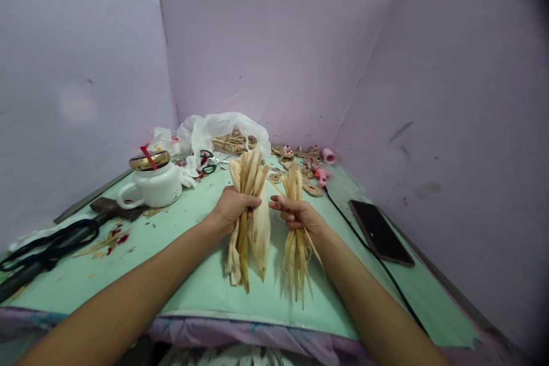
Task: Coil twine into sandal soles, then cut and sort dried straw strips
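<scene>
My left hand [231, 209] is closed around a thick bundle of wide dried husk leaves [249, 223], held upright above the green table mat [171, 251]. My right hand [295, 214] is closed around a thinner bundle of narrow dried husk strips [295, 257], also upright. The two bundles are side by side, a small gap apart, at the middle of the table.
A white lidded mug [154, 183] stands at the left. Black scissors [47, 246] lie at the far left. A plastic bag with husk pieces [223, 134], small scissors [208, 163], woven ornaments [300, 160] and a pink glue gun [321, 174] sit at the back. A phone [380, 231] lies right.
</scene>
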`<state>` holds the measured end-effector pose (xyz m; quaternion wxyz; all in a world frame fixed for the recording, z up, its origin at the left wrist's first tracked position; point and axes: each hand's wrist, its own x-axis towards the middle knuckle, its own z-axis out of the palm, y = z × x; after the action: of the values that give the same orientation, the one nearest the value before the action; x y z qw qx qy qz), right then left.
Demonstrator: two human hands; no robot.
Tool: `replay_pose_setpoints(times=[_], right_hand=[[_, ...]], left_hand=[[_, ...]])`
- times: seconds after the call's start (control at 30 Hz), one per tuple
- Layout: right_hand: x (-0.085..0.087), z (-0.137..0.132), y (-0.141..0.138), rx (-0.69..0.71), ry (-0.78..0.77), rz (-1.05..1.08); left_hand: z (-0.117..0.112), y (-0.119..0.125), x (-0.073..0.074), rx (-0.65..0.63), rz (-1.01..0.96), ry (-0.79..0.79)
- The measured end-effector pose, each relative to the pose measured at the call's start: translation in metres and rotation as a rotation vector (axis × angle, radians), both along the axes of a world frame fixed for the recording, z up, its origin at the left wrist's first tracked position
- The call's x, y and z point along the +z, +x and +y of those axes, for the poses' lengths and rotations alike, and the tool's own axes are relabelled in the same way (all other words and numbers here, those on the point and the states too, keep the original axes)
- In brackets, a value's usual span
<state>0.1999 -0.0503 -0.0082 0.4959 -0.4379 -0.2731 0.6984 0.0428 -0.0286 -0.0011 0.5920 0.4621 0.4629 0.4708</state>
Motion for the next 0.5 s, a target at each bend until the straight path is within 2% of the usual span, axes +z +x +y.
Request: replay_pose_setpoints(times=[0.27,0.37,0.5], right_hand=[[-0.005,0.002,-0.002,0.067,0.011,-0.089],[-0.008,-0.001,-0.006,0.012,0.059,-0.125],[-0.013,-0.005,-0.014,-0.089,0.195,-0.303]], left_hand=[[0.002,-0.001,-0.003,-0.048,-0.043,-0.071],[0.004,-0.003,-0.006,-0.067,-0.027,-0.077],[0.001,-0.004,-0.008,-0.214,-0.087,-0.111]])
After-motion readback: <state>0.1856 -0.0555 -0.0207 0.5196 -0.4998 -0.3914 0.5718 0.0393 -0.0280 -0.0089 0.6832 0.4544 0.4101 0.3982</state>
